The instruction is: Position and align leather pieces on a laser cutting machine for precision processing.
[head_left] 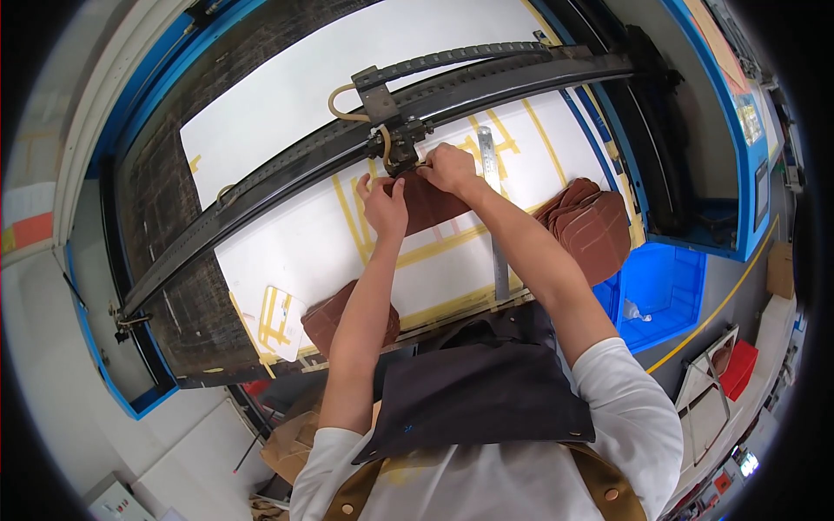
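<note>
Brown sheet (432, 207) looks flat and plain. The left hand (384, 208) and right hand (450, 168) touch its far edge, hiding bits; I can't tell if they grip.

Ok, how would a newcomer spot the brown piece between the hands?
Find the black beam over the white board. Just below its middle, between left hand and right hand, is the brown piece. It lies flat and central, unlike the brown left pile and right pile.
</note>
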`<control>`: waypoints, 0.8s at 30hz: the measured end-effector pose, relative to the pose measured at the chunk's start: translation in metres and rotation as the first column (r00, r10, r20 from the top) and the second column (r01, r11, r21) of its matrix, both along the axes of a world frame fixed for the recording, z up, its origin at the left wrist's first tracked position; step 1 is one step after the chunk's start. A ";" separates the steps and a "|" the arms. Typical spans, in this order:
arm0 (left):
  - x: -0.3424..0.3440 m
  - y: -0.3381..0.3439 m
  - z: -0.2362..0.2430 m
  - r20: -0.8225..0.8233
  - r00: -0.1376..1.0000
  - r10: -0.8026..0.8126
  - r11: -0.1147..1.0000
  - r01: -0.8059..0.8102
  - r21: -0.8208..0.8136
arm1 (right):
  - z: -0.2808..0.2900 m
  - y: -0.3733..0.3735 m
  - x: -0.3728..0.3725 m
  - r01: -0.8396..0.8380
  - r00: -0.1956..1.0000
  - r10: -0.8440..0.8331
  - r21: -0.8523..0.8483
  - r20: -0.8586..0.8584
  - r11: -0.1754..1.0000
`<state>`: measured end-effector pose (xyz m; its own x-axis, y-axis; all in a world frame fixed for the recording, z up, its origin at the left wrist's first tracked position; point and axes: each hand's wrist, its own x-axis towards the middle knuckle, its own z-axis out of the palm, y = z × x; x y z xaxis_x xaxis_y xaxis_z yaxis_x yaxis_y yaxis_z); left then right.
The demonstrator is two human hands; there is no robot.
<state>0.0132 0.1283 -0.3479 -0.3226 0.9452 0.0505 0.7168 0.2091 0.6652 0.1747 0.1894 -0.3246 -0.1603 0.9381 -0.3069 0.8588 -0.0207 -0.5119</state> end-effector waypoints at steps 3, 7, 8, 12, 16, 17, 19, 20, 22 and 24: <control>0.005 0.005 0.004 -0.023 0.999 0.026 0.999 -0.027 -0.020 | -0.002 -0.001 0.000 0.044 0.998 -0.047 0.069 0.037 0.997; 0.004 0.001 0.002 -0.052 0.997 0.054 0.997 -0.050 0.063 | 0.002 -0.008 -0.002 0.107 0.994 -0.106 0.199 -0.017 0.974; 0.004 -0.001 0.002 -0.052 0.997 0.050 0.997 -0.047 0.061 | -0.001 -0.010 0.001 0.112 0.993 -0.100 0.263 -0.060 0.958; -0.013 -0.024 -0.013 0.110 0.981 -0.162 0.986 0.156 0.056 | -0.022 -0.025 0.016 0.104 0.988 -0.031 0.495 -0.153 0.863; -0.009 -0.025 -0.011 -0.477 0.747 -0.462 0.800 0.583 0.139 | -0.027 -0.049 0.019 -0.202 0.967 0.255 0.560 -0.018 0.804; -0.007 -0.024 -0.009 -0.477 0.747 -0.463 0.800 0.584 0.138 | -0.027 -0.052 0.019 -0.307 0.949 0.296 0.523 0.107 0.795; -0.004 -0.023 -0.007 -0.471 0.724 -0.505 0.806 0.590 0.043 | -0.027 -0.055 0.019 -0.346 0.938 0.312 0.461 0.150 0.817; -0.004 -0.023 -0.006 -0.473 0.722 -0.505 0.805 0.592 0.044 | -0.028 -0.056 0.020 -0.382 0.924 0.331 0.396 0.193 0.835; -0.006 -0.025 -0.006 -0.476 0.721 -0.504 0.821 0.571 -0.003 | -0.028 -0.058 0.022 -0.393 0.919 0.343 0.380 0.193 0.838; -0.006 -0.023 -0.008 -0.468 0.717 -0.516 0.817 0.576 -0.018 | -0.028 -0.059 0.024 -0.402 0.915 0.355 0.363 0.193 0.840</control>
